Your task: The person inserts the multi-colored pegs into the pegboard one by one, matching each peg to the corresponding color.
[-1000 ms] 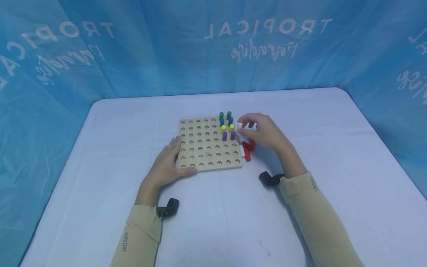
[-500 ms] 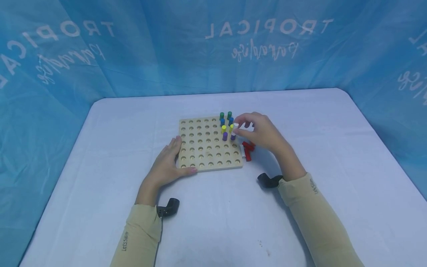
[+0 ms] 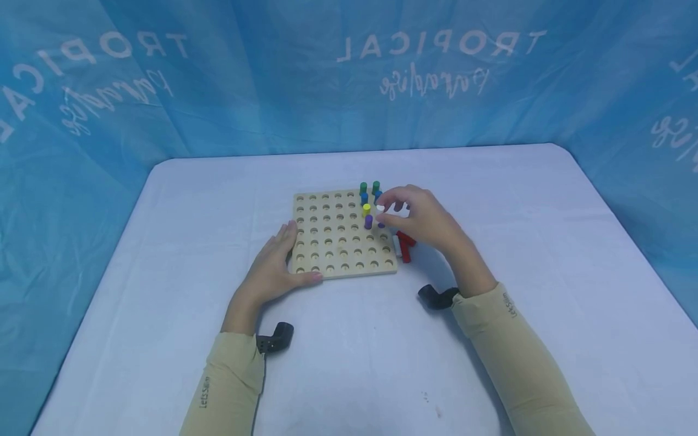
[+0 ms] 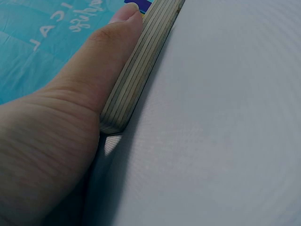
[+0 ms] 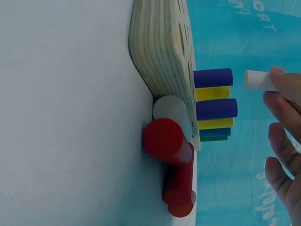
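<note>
A square wooden pegboard (image 3: 335, 242) with rows of round holes lies on the table. My left hand (image 3: 269, 266) rests at its near left corner, straight fingers along the left side and thumb (image 4: 101, 61) on the front edge. My right hand (image 3: 422, 218) pinches a white peg (image 5: 258, 80) between thumb and forefinger. That peg hangs above the board's right side, apart from the standing purple pegs (image 5: 216, 108). In the board stand green (image 3: 363, 188), blue (image 3: 364, 198), yellow (image 3: 366, 210) and purple pegs (image 3: 368, 222); the right hand partly hides some.
Loose red pegs (image 3: 405, 251) and a white peg (image 3: 397, 246) lie on the table against the board's right edge. A white cloth (image 3: 349, 339) covers the table, with a blue printed curtain (image 3: 272, 91) behind it.
My right hand has carried the white peg leftward from beside the board to above its right-hand pegs. The left hand and the board stay in place.
</note>
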`<state>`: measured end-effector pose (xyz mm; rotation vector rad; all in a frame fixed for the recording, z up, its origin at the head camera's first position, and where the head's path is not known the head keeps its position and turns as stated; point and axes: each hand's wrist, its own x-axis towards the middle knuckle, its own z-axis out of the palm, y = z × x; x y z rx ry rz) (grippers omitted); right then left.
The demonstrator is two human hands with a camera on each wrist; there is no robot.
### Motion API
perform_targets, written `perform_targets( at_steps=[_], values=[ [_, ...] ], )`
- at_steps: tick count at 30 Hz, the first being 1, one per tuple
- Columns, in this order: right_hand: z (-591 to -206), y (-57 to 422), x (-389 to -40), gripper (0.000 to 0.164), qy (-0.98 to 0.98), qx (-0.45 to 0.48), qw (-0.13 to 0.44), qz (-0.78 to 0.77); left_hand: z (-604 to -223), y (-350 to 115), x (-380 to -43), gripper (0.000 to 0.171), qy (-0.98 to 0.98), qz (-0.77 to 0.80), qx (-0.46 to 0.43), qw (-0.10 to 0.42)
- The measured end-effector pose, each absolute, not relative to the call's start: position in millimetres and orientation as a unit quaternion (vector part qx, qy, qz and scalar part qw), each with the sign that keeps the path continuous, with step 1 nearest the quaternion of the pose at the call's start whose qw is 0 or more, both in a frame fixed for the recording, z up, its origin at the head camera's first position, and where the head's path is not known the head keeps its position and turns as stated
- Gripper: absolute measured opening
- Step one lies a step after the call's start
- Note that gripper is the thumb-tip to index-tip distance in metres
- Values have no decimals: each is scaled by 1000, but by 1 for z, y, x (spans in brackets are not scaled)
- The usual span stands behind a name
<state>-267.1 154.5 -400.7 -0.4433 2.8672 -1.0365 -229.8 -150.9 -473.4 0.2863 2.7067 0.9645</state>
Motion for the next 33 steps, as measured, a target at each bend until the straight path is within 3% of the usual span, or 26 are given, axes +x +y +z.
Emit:
perform_targets(
  at_steps=[16, 33],
  values=[
    [-406, 147, -266, 24, 939, -147, 74, -303, -472, -151, -230, 131, 931, 327, 104, 125],
    [-412, 147, -268, 21, 939, -180, 76, -282, -471, -150, -230, 131, 932, 325, 102, 124]
  ],
)
